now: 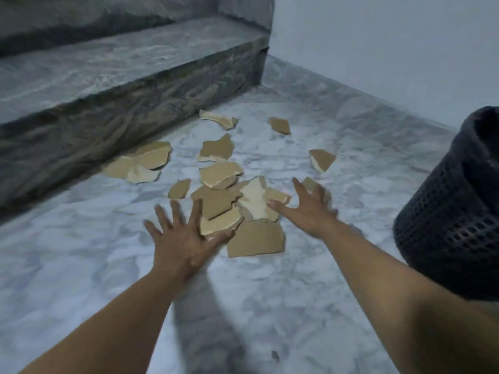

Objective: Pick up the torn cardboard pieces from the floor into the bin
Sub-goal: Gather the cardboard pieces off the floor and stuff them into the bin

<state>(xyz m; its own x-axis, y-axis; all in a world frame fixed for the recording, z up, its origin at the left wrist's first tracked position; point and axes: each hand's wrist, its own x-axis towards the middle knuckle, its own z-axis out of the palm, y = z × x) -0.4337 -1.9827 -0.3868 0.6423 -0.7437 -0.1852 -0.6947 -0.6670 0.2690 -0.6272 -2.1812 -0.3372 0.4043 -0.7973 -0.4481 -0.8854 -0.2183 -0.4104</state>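
Several torn brown cardboard pieces lie scattered on the pale marble floor point(81, 252). A heap of overlapping pieces point(224, 201) sits between my hands, and its largest piece point(256, 241) is nearest me. My left hand point(183, 238) is spread flat, fingers apart, at the heap's left edge, its thumb touching a piece. On the heap's right side my right hand point(310, 209) hovers with spread fingers, blurred, partly covering a small piece. Neither hand holds anything. The black perforated bin point(453, 220) stands at the right edge, partly cut off.
A dark stone step point(121, 85) runs along the left and back, with two pieces point(140, 163) against its foot. Loose pieces lie farther back point(279, 125) and to the right point(322, 159). A white wall point(391, 49) closes the back right. A tiny scrap point(275, 355) lies near me.
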